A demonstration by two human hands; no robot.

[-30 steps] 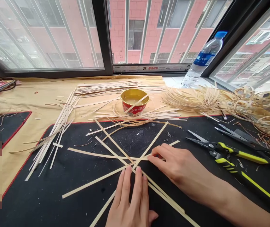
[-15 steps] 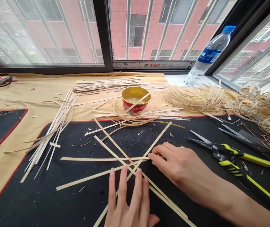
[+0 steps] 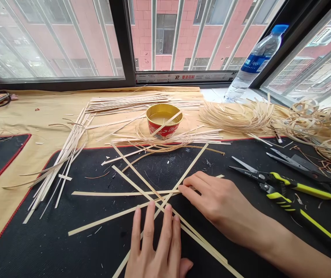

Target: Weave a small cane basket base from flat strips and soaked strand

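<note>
Several flat, pale bamboo-like strips cross one another on a black mat, forming a loose star. My left hand lies palm down over the near side of the crossing, fingers stretched out, fingertips resting on or beside the strips. To its right, my right hand has thumb and fingers pinched on the near-horizontal strip, whose far end pokes out beyond the knuckles. Another strip slants to the lower left, and one runs to the upper right. My left palm covers part of the strips.
A red-and-gold bowl holding liquid and a strip stands behind. Scissors and yellow-handled pliers-like cutters lie right. Strip bundles, coiled strips and a water bottle line the back and sides.
The whole view has shifted slightly. Beyond my right hand, more of the strip's end shows now. My left hand stays in place over the crossing.
</note>
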